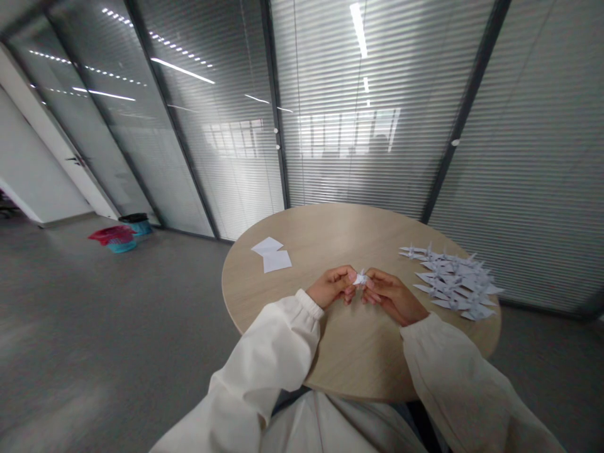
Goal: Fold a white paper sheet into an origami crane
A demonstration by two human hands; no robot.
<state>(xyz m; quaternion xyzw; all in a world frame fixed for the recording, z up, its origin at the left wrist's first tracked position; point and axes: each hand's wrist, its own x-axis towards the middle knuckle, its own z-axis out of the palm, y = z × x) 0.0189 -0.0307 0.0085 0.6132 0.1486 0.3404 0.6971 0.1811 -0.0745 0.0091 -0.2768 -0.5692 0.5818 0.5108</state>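
Between my two hands, above the middle of the round table (pixel 330 220), is a small white paper crane (pixel 361 278). My left hand (pixel 334 284) pinches its left side with thumb and fingers. On the other side, my right hand (pixel 389 290) grips the crane with fingers closed. Much of the folded paper is hidden by my fingertips. Many finished-looking white paper cranes (pixel 455 280) lie close together in a group at the table's right side. Two white paper sheets (pixel 277 261) rest at the left, one partly overlapping the other.
Glass partitions with blinds (pixel 358 170) stand right behind the table. On the floor far to the left are a blue bin with a red liner (pixel 121 246) and a blue bin with a black liner (pixel 141 228), near a white door (pixel 89 179).
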